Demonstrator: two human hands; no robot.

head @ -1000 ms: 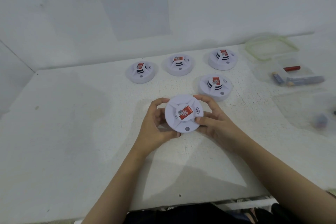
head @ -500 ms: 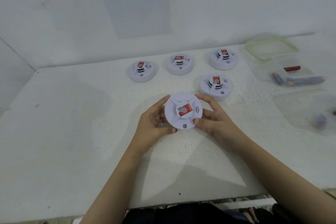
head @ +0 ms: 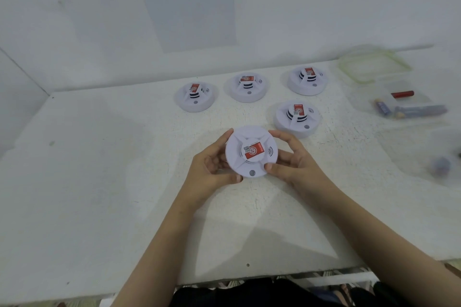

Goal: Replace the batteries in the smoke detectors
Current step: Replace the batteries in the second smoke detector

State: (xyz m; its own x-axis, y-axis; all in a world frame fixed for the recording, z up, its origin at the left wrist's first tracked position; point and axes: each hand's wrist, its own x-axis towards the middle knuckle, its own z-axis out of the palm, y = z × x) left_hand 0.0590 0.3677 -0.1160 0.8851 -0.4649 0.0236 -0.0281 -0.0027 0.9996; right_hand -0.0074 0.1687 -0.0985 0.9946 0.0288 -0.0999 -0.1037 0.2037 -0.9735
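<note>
A round white smoke detector (head: 250, 152) with a red label on its top is held above the table, its face turned up toward me. My left hand (head: 209, 173) grips its left rim, thumb under the lower edge. My right hand (head: 294, 162) grips its right rim, thumb next to the grey button. Several more white detectors stand on the table behind: one just beyond the right hand (head: 296, 117), and three in a row at the back (head: 195, 97) (head: 248, 87) (head: 307, 80).
A clear container (head: 374, 104) at the right holds a red battery (head: 402, 94) and blue batteries (head: 411, 110). Its green-rimmed lid (head: 371, 65) lies behind it. Another clear container (head: 441, 164) sits at the far right. A printed sheet (head: 189, 2) hangs on the wall.
Both hands have shifted the held detector slightly away from me and turned it a little. My left fingers have straightened along its rim.
</note>
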